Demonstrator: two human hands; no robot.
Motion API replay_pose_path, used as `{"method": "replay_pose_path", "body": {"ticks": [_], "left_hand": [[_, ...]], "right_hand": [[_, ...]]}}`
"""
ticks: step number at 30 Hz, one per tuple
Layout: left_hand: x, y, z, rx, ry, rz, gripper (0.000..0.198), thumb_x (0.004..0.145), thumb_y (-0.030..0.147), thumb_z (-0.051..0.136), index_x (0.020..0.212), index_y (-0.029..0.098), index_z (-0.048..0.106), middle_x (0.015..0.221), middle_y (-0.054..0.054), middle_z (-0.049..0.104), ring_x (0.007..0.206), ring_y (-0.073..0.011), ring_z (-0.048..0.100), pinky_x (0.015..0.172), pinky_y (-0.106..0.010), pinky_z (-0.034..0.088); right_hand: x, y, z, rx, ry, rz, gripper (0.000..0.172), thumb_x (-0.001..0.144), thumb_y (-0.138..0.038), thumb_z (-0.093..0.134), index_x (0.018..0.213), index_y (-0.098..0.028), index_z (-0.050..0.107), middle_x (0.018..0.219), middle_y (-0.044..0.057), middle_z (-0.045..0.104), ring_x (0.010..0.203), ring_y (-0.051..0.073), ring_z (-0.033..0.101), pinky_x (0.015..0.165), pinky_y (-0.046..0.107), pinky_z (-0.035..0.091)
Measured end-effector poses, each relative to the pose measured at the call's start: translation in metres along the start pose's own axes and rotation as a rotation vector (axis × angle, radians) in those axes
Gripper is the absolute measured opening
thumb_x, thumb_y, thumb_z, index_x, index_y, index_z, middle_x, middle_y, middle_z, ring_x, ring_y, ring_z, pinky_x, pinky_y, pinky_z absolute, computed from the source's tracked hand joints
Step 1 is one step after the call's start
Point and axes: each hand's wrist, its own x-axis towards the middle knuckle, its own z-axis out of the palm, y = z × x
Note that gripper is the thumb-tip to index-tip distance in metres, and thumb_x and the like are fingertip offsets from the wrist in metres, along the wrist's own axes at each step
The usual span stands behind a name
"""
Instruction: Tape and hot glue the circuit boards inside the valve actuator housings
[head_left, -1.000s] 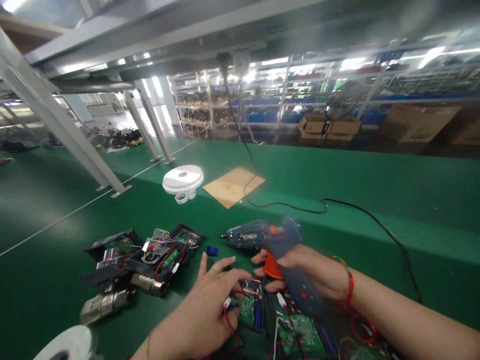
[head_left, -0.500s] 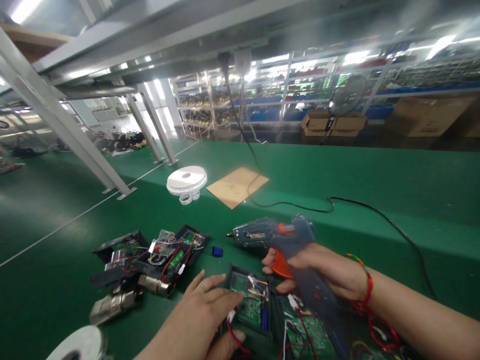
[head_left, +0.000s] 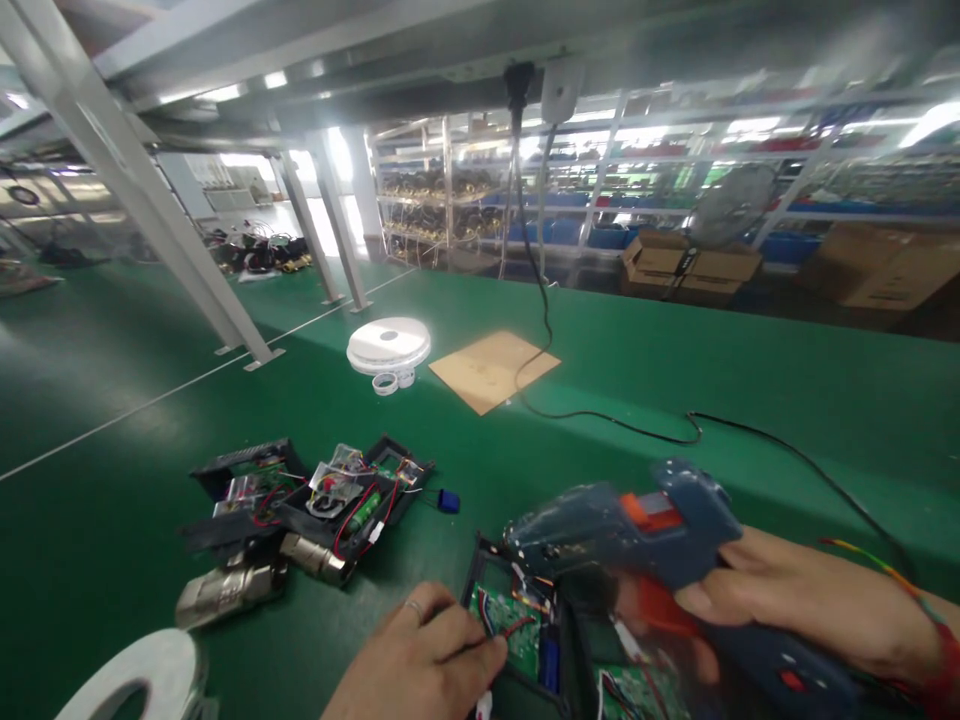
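Note:
My right hand (head_left: 795, 605) grips a blue glue gun (head_left: 637, 535) with an orange trigger, its nozzle pointing left over an open black housing. That housing holds a green circuit board (head_left: 514, 625) with red wires. My left hand (head_left: 420, 665), a ring on one finger, rests at the housing's left edge with the fingers curled together on the board's wires. The gun's black cord (head_left: 675, 435) trails away to the right and up to a hanging socket.
Left of my hands lie more opened black housings with boards (head_left: 330, 495), metal cylinders (head_left: 225, 590) and a small blue part (head_left: 448, 500). White tape rolls (head_left: 388, 345) and a cardboard sheet (head_left: 493, 368) lie farther back; another roll (head_left: 135, 685) sits at bottom left. Grey frame legs (head_left: 180, 240) stand on the green bench.
The glue gun has come down and nearer, its nozzle now over the open housing. My left hand has slid lower and curled at the board's edge. The view has tilted.

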Motion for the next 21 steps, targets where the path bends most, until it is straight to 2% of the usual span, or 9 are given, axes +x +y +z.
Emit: {"method": "replay_pose_path", "body": {"ticks": [4, 7, 12, 21], "left_hand": [[0.006, 0.004, -0.015, 0.083, 0.007, 0.043, 0.028, 0.092, 0.043, 0.062, 0.107, 0.020, 0.068, 0.089, 0.001, 0.073, 0.080, -0.0188, 0.063, 0.072, -0.027, 0.056], [0.005, 0.004, -0.015, 0.085, 0.058, 0.060, 0.029, 0.092, 0.044, 0.062, 0.109, 0.020, 0.066, 0.088, 0.002, 0.072, 0.081, -0.0172, 0.063, 0.072, -0.025, 0.056], [-0.002, 0.002, -0.009, 0.054, 0.188, 0.045, 0.027, 0.093, 0.041, 0.062, 0.113, 0.023, 0.061, 0.090, 0.005, 0.069, 0.084, -0.0151, 0.061, 0.077, -0.024, 0.054], [0.000, 0.005, -0.013, 0.049, 0.172, 0.054, 0.028, 0.096, 0.045, 0.056, 0.110, 0.022, 0.063, 0.091, 0.004, 0.070, 0.084, -0.0142, 0.063, 0.077, -0.023, 0.054]], "right_hand": [[0.006, -0.002, 0.005, -0.090, 0.000, 0.131, 0.041, 0.077, -0.056, 0.075, 0.092, -0.018, 0.069, 0.088, 0.007, 0.067, 0.064, 0.013, 0.065, 0.057, 0.022, 0.051], [0.011, -0.004, 0.010, -0.159, -0.002, 0.155, 0.040, 0.077, -0.054, 0.071, 0.092, -0.017, 0.065, 0.085, 0.006, 0.067, 0.057, 0.010, 0.061, 0.051, 0.020, 0.045], [0.018, -0.007, 0.018, -0.249, -0.002, 0.218, 0.039, 0.076, -0.050, 0.067, 0.092, -0.015, 0.058, 0.083, 0.005, 0.065, 0.058, 0.010, 0.057, 0.053, 0.022, 0.046], [0.024, -0.020, 0.028, -0.267, -0.021, 0.212, 0.032, 0.073, -0.044, 0.064, 0.085, -0.015, 0.057, 0.078, 0.003, 0.062, 0.058, 0.009, 0.055, 0.051, 0.019, 0.045]]}}
